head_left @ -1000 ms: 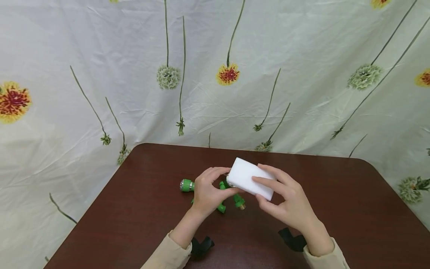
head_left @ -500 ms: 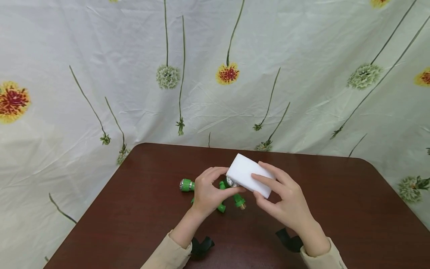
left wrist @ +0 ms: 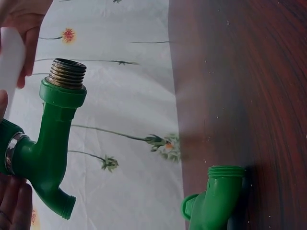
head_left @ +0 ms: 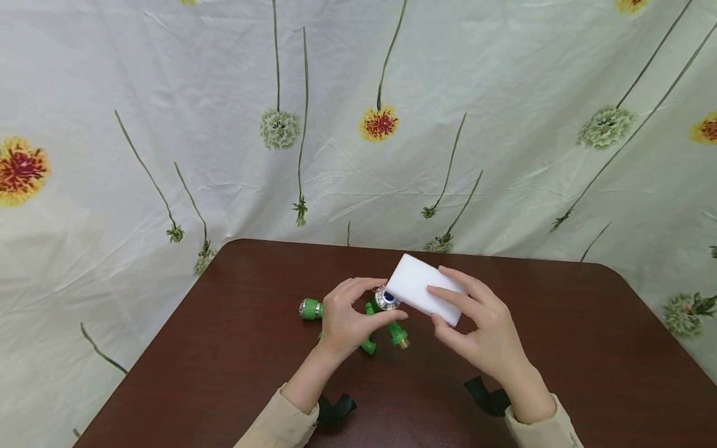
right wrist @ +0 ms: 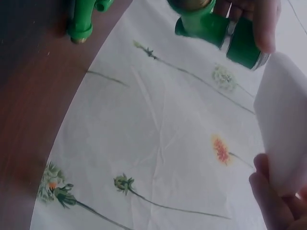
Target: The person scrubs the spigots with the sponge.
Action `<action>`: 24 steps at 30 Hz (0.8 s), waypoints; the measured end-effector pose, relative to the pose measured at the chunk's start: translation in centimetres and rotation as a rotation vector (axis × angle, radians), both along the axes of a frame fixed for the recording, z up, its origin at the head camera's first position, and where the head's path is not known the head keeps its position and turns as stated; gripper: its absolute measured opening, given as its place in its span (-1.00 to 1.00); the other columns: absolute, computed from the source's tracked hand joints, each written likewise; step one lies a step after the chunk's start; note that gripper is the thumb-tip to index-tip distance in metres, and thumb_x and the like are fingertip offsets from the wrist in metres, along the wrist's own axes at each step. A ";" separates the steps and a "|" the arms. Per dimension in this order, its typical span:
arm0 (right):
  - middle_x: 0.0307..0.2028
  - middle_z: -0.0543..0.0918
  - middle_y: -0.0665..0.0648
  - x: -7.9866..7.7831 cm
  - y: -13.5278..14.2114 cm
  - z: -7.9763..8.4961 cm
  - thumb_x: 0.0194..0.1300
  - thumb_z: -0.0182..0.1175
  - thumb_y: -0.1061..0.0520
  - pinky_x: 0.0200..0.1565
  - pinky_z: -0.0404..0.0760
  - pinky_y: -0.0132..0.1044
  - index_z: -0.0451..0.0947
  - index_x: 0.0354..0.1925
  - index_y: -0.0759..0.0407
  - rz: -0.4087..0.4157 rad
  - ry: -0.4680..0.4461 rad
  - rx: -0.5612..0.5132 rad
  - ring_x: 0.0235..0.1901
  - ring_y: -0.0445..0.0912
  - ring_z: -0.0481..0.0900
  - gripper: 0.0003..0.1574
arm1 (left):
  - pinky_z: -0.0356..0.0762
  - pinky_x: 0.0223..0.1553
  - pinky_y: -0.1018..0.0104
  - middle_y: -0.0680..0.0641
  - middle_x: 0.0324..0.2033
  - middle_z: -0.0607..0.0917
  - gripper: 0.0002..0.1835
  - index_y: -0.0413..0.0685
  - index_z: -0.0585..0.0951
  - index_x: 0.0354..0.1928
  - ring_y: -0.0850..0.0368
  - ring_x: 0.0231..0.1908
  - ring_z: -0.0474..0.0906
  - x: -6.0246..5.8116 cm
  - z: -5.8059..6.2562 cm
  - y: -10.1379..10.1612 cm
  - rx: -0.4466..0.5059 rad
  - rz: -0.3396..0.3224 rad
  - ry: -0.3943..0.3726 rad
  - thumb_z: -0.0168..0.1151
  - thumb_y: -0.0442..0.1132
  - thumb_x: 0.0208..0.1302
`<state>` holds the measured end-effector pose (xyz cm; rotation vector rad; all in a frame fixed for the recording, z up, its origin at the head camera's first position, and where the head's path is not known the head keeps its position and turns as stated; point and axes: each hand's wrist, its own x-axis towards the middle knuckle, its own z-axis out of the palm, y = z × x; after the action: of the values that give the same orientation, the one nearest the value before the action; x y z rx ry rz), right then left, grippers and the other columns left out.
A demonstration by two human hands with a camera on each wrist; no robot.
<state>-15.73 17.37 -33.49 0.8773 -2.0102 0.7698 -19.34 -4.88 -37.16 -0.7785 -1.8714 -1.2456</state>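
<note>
Left hand [head_left: 347, 320] grips a green tap [left wrist: 53, 148], partly hidden; right hand [head_left: 486, 330] pinches a white block [head_left: 414, 283], perhaps touching it. Another tap [head_left: 311, 309], half-covered, lies well short of the far table edge [head_left: 532, 264].

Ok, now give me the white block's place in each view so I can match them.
Head: white block, right of centre, below mid-height.
Left wrist: white block, left edge, upper part.
Right wrist: white block, right edge, about mid-height.
Shared landmark: green tap, held in the left hand.

White block [head_left: 416, 283] beside green tap [left wrist: 50, 155]
</note>
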 end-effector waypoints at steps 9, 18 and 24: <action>0.05 0.56 0.19 -0.5 0.7 0.1 0.15 0.08 0.01 -0.33 0.44 -0.45 0.69 -0.16 0.09 0.046 0.022 0.025 -0.05 0.01 0.53 -0.63 | 0.59 -0.29 0.20 0.02 -0.31 0.72 -0.46 -0.13 0.70 -0.22 0.17 -0.25 0.61 0.1 0.2 0.0 0.012 -0.022 -0.008 0.64 -0.11 -0.37; 0.04 0.56 0.23 -0.5 0.8 0.0 0.18 0.11 -0.02 -0.24 0.44 -0.52 0.68 -0.16 0.13 0.131 0.004 0.004 -0.04 0.03 0.53 -0.63 | 0.54 -0.37 0.36 0.05 -0.34 0.71 -0.47 -0.11 0.69 -0.25 0.21 -0.34 0.59 0.2 0.3 -0.2 0.010 -0.022 -0.042 0.65 -0.10 -0.39; 0.08 0.55 0.14 -0.4 1.4 0.3 0.07 0.13 0.07 -0.31 0.42 -0.50 0.69 -0.15 0.08 0.049 -0.028 -0.013 -0.02 -0.02 0.52 -0.63 | 0.48 -0.54 0.44 0.08 -0.43 0.68 -0.51 -0.04 0.68 -0.29 0.26 -0.48 0.52 0.3 0.3 -0.2 0.030 -0.052 -0.046 0.65 -0.11 -0.39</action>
<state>-16.16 18.74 -33.18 0.9160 -2.0123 0.8261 -19.03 -5.09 -36.87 -0.7932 -1.8758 -1.3316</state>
